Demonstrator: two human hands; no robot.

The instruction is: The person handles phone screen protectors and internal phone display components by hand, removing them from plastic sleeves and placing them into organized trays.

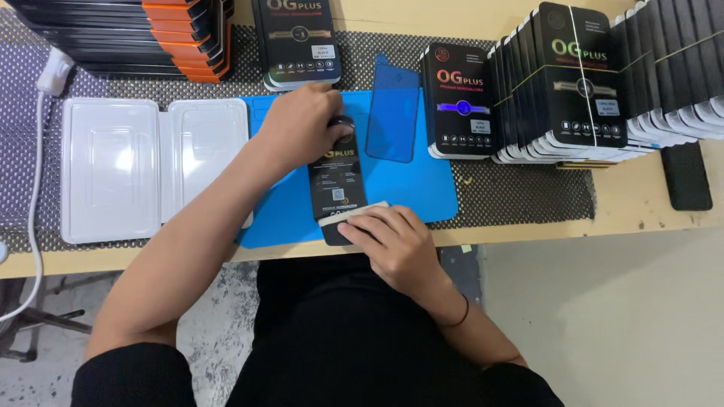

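Observation:
A long black printed card sleeve (337,185) lies on the blue mat (422,192) at the table's front edge. My left hand (302,124) covers the sleeve's far end and grips it there. My right hand (396,241) pinches the near end, where a pale insert (354,213) sticks out of the sleeve. A dark blue-tinted glass sheet (393,111) lies flat on the mat just right of my left hand, touching neither hand.
White plastic trays (113,169) lie open at the left. Black retail boxes stand in a row (573,83) at the right and one stack (298,41) at the back. Orange-and-black cases (185,38) are piled back left. A white cable (34,203) hangs off the left edge.

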